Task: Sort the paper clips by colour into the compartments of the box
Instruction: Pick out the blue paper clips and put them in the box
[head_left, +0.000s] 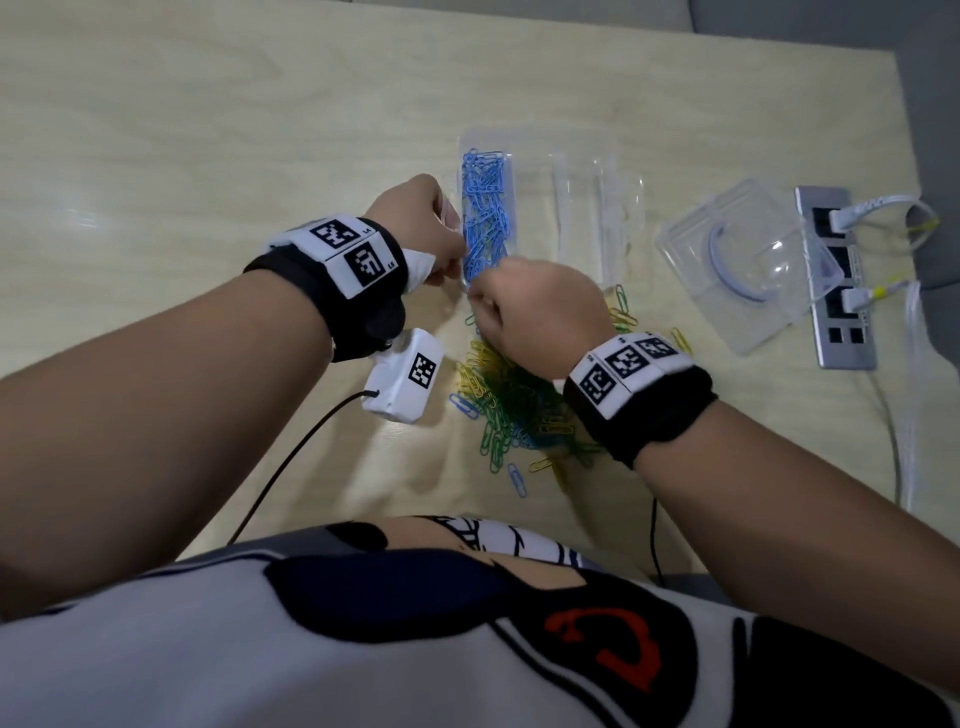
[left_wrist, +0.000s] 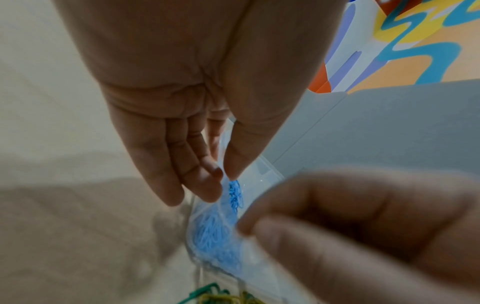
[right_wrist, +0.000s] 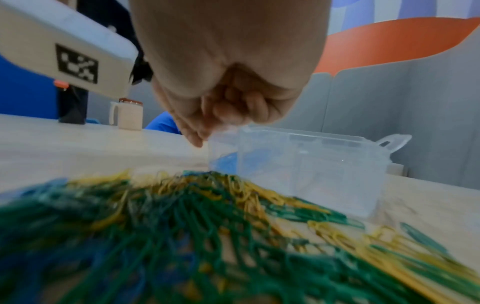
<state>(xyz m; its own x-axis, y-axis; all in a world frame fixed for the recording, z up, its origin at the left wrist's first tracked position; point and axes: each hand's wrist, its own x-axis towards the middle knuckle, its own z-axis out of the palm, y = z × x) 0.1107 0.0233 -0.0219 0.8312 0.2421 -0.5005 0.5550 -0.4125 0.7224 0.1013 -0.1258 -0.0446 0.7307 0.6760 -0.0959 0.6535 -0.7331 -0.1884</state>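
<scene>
A clear compartment box (head_left: 582, 156) stands mid-table. Its left compartment holds many blue paper clips (head_left: 485, 213); the other compartments look empty. My left hand (head_left: 452, 249) is at the box's near left wall and pinches that wall (left_wrist: 265, 170), thumb inside and fingers outside, just above the blue clips (left_wrist: 235, 195). My right hand (head_left: 480, 301) hovers over the near end of the blue compartment with its fingers (right_wrist: 228, 115) curled tight. No clip shows in them. A mixed pile of green, yellow and a few blue clips (head_left: 519, 410) lies in front of the box, under my right wrist.
A clear lid or tray (head_left: 748, 260) lies right of the box. A grey power strip (head_left: 836, 275) with plugged cables lies beyond it. A white tagged device (head_left: 405, 379) with a black cable hangs under my left wrist. A white mug (right_wrist: 128, 115) stands far off.
</scene>
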